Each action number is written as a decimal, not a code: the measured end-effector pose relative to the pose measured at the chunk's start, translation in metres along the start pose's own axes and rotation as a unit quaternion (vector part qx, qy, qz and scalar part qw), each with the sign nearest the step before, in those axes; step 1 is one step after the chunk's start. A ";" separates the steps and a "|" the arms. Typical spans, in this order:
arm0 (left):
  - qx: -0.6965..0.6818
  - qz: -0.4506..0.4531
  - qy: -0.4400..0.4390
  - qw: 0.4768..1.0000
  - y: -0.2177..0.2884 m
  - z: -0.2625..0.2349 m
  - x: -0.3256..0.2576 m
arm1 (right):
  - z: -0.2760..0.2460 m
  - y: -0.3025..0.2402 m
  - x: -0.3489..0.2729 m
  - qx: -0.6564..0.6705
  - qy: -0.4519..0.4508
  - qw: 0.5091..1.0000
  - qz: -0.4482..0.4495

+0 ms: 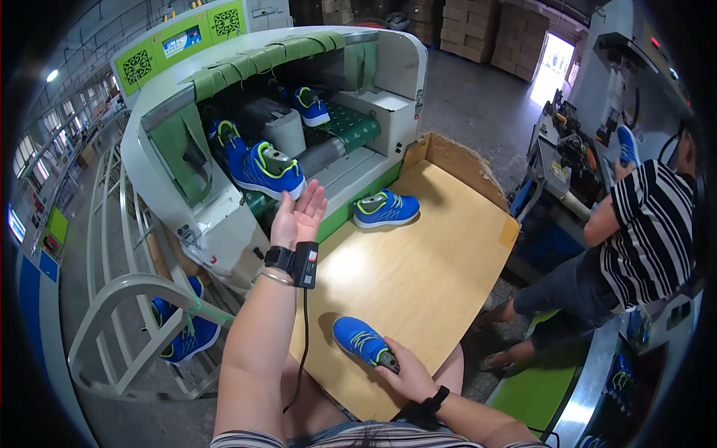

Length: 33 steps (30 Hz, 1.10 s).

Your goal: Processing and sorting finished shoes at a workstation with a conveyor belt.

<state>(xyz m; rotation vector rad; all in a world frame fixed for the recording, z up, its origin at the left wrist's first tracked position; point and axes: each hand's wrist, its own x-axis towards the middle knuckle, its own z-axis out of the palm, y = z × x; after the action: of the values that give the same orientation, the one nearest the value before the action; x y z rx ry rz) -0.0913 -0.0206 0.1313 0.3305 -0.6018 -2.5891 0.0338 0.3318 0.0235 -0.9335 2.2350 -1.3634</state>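
Observation:
My left hand (299, 216) reaches toward the machine opening, palm up with fingers stretched out. Its thumb and fingertips are at the toe of a blue sneaker (258, 170) with lime-green lining and a grey last inside; whether they touch cannot be told. Low on the wooden board (441, 257), my right hand (409, 371) is closed around the heel end of another blue sneaker (358, 337), its toe pointing away to the left. A third blue sneaker (386, 208) rests on the board's far part, beside the machine.
More blue sneakers (311, 106) sit on the green conveyor belt (358, 128) inside the white machine (403, 67). Grey metal rails (112, 299) stand at left with a sneaker (190, 336) among them. At right a co-worker in a striped shirt (650, 231) holds a blue shoe (627, 145).

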 end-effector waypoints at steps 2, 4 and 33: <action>0.020 0.014 0.010 1.000 0.009 -0.018 0.000 | 0.000 0.001 0.000 0.030 0.002 0.999 0.043; 0.047 0.020 0.009 0.999 0.016 -0.029 -0.004 | -0.004 0.013 0.009 0.151 0.056 0.984 0.078; 0.039 -0.206 -0.049 0.977 -0.046 -0.100 -0.061 | -0.171 0.109 0.465 -0.283 0.210 0.911 0.215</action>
<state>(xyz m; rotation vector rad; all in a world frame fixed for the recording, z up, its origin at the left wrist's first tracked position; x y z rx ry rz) -0.0229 0.0097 0.0298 0.3886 -0.7356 -2.9985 -0.4405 0.1520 0.0235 -0.2536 3.0186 -0.7687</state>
